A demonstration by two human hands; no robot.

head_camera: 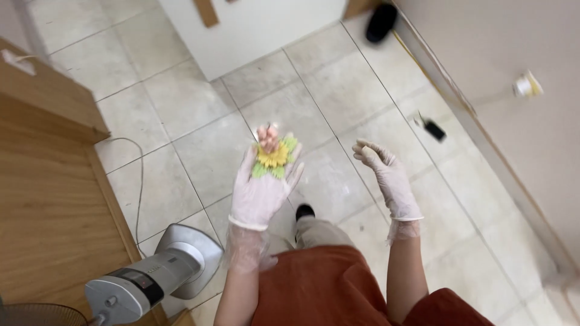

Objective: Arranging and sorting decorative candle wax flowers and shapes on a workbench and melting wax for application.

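From the head camera, the gloved left hand (264, 184) is raised palm up over the tiled floor (199, 121), fingers spread and open, and a small yellow and green flower ornament (273, 158) lies on them. The gloved right hand (382, 172) hangs near it, apart, fingers loosely curled and holding nothing. A grey fan base (154, 274) stands beside the wooden platform (48, 199).

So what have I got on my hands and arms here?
Both the left hand and the right hand wear thin, whitish disposable gloves with rolled cuffs at the wrist. Loose, clear plastic sleeves extend from under the cuffs over the lower forearms. Above that the arms are bare, with no long sleeves, watch or jewellery visible.
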